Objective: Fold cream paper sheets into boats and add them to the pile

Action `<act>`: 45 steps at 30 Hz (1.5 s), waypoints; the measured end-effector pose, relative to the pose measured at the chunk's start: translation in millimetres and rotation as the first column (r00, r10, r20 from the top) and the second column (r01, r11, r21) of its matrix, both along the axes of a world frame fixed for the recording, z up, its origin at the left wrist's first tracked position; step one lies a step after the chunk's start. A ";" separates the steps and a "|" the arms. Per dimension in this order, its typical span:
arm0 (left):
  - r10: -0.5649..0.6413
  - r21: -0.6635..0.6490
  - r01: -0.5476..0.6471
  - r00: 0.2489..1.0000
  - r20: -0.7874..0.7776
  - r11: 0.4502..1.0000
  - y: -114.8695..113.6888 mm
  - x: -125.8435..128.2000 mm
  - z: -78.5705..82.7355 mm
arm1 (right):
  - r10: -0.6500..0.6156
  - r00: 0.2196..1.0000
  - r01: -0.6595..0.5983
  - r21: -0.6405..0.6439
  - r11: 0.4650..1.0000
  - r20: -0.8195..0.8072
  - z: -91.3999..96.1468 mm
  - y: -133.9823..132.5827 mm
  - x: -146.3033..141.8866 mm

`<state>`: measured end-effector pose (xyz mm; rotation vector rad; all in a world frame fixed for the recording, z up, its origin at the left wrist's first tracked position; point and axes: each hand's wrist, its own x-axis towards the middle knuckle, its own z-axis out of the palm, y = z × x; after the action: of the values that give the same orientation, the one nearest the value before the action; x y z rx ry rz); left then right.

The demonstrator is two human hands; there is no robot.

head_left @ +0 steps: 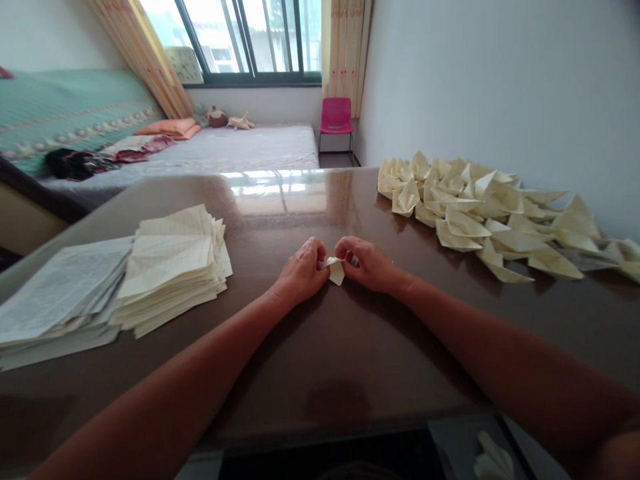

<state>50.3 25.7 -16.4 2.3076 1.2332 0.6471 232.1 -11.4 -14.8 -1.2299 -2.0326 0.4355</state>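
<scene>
Head view, hands (303, 270) (371, 265) pinching paper (337, 272), well inside table edge (350, 421), piles (170, 253) (480, 207) apart

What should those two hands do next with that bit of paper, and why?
Perhaps ease the paper gently open: the left hand and right hand hold it from opposite sides, and it looks more compact than the opened-out folded shapes on the right.
</scene>
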 end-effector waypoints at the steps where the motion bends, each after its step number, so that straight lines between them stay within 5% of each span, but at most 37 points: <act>1: -0.021 0.011 0.021 1.000 -0.010 1.000 1.2 -1.8 0.0 | 0.008 1.000 -0.008 -0.007 1.000 0.003 0.2 0.2 0.7; 8: -0.368 0.069 0.369 0.929 -0.027 0.927 14.6 -18.3 5.0 | 0.139 0.990 -0.132 -0.141 0.981 0.038 6.7 3.0 13.6; 17: -0.413 0.144 0.499 0.821 -0.394 0.855 11.0 -31.1 30.7 | 0.265 0.924 -0.241 -0.121 0.963 0.274 18.4 1.9 30.3; 25: -0.154 0.240 0.269 0.900 -0.409 0.933 -1.9 -16.4 19.4 | 0.060 0.976 -0.031 -0.141 0.989 0.210 7.4 2.2 13.9; 35: -0.109 0.101 0.144 0.950 -0.292 0.984 -3.4 -10.5 12.6 | -0.028 0.988 0.069 -0.275 0.959 0.150 3.8 3.0 9.8; 45: -0.159 -0.117 0.158 0.987 -0.002 0.981 5.4 -12.3 11.9 | 0.035 0.987 -0.094 -0.385 0.918 -0.158 8.1 2.8 7.4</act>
<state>38.0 31.1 -4.5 2.2866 1.0496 0.4936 239.5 -8.7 -6.7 -1.3170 -1.9179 0.9769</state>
